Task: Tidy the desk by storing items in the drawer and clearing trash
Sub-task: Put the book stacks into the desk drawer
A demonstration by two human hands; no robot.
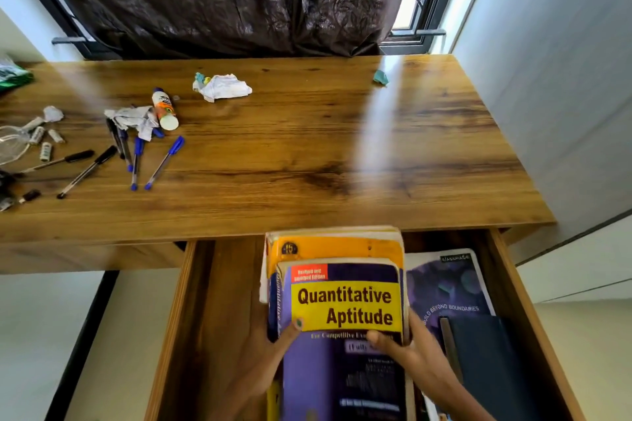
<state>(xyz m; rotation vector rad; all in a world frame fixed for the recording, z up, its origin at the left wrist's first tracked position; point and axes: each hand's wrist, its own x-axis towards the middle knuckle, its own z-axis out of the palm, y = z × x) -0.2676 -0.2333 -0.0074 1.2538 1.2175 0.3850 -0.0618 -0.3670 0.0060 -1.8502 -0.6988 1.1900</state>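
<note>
I have both hands on a stack of books (342, 301) over the open drawer (212, 318). My left hand (260, 359) grips its left edge, thumb on the purple cover; my right hand (413, 355) grips the right edge, thumb also on top. An orange book (335, 246) lies under the purple one, sticking out at the far end. In the drawer, just right of the stack, a purple notebook (451, 284) lies flat with a dark diary (485, 362) partly over its near end. On the tabletop (307, 147), well apart from the drawer, at far left lie pens (164, 162), a glue bottle (165, 109), crumpled paper (224, 87), small batteries (45, 150) and a green scrap (380, 77) at the back right.
</note>
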